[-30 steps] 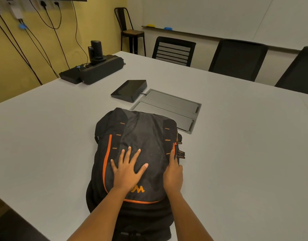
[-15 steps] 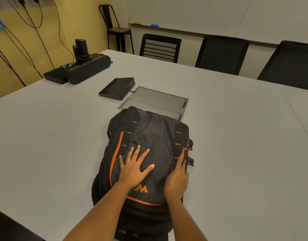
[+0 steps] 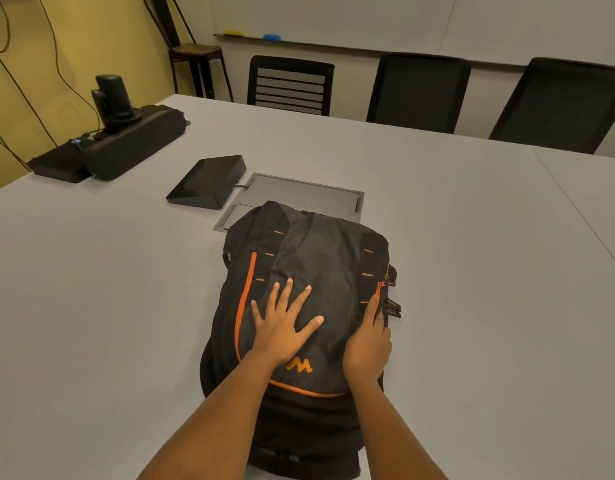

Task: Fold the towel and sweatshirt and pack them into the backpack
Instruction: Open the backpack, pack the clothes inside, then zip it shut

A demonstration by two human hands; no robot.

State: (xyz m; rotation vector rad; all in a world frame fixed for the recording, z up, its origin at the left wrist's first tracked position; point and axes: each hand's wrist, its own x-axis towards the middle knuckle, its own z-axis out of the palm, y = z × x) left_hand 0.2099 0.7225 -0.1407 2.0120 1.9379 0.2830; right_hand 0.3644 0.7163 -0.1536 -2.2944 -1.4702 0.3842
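The backpack is still held flat on the table by the spread left hand and the right hand, forefinger straight along the zip, grip indeterminable; packing is judged finished.

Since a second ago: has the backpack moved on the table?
Yes. The backpack has slid away from the person, farther over the grey cable panel; its top edge now covers most of the panel's near flap.
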